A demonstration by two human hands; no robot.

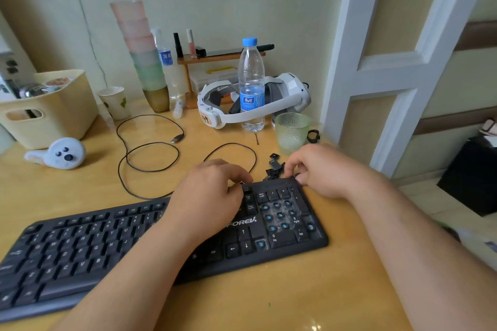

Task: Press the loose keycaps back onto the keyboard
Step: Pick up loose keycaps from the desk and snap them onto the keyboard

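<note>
A black keyboard (80, 244) lies across the wooden desk's front. Several keys on its number pad (279, 216) are bare, showing blue stems. A small pile of loose black keycaps (274, 166) sits just behind the keyboard's far right corner. My left hand (212, 193) hovers over the keys left of the number pad, fingers curled, thumb and forefinger pinching what looks like a small dark keycap at the keyboard's rear edge. My right hand (322, 172) reaches to the pile from the right, its curled fingertips on a keycap and its thumb at the keyboard's corner.
A green textured cup (291, 129), a water bottle (251, 83) and a white headset (290, 94) stand behind the pile. A black USB cable (150, 148) loops on the desk behind the keyboard. A white controller (63, 153) and a cream basket (53, 110) are at the left.
</note>
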